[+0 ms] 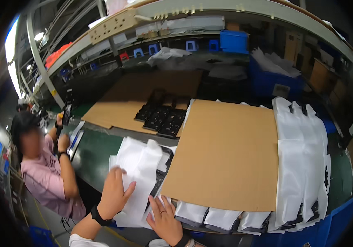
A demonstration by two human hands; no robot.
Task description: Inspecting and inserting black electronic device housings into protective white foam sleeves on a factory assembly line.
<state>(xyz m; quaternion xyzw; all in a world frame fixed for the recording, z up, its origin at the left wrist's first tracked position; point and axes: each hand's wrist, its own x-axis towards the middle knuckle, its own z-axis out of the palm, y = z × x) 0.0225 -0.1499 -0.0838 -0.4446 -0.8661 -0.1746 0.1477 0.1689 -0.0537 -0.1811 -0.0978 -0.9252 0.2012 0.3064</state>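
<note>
My left hand (114,194) lies over a stack of white foam sleeves (137,162) at the table's near edge, thumb and fingers apart. Close beside it, my right hand (166,220) has its fingers stretched toward the edge of a black slotted part (160,178), which shows partly from under the white sheets. Whether the right fingertips touch that part I cannot tell. Right of both hands, a large brown cardboard sheet (226,154) covers a row of white-sleeved parts (221,217), whose ends stick out along the near side.
More white-sleeved parts (300,164) lie right of the cardboard. Bare black parts (162,117) rest on another cardboard sheet (102,111) farther back. At the left, a person in pink (46,177) works at the green table (96,150). A blue bin (275,80) stands at the back right.
</note>
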